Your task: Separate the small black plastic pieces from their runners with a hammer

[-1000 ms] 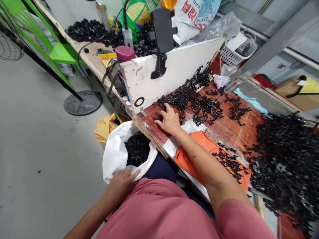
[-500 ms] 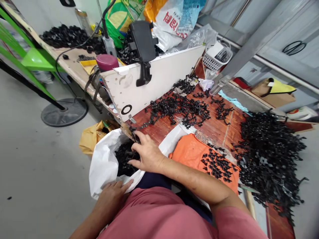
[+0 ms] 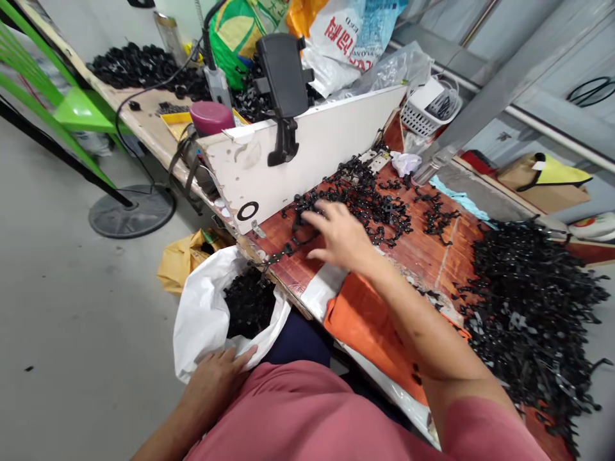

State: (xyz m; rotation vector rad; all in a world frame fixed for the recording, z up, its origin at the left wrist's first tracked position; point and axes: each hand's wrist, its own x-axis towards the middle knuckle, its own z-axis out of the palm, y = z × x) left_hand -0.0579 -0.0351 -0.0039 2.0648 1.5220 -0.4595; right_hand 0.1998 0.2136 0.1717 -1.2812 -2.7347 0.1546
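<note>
My right hand (image 3: pixel 339 237) is over the red-brown wooden tabletop (image 3: pixel 300 266), fingers spread and slightly blurred, at the near edge of a heap of small black plastic parts (image 3: pixel 384 214). A thin strand of black parts (image 3: pixel 278 256) runs from near its fingertips to the table edge and hangs over the bag. My left hand (image 3: pixel 218 371) holds the near rim of a white sack (image 3: pixel 199 320) below the table edge. Inside the sack lie many black parts (image 3: pixel 250 304). An orange cloth (image 3: pixel 369 326) lies under my right forearm, which hides part of it.
A white upright board (image 3: pixel 317 150) with a phone holder (image 3: pixel 283 77) bounds the table's far left side. At right is a large pile of black parts (image 3: pixel 533 314). A yellow bag (image 3: pixel 182 262) stands on the floor behind the sack; a white basket (image 3: pixel 425 115) sits at the back.
My right hand has moved from above the sack, up and right, to the parts heap on the table. My left hand stays on the sack's rim. The view has shifted slightly.
</note>
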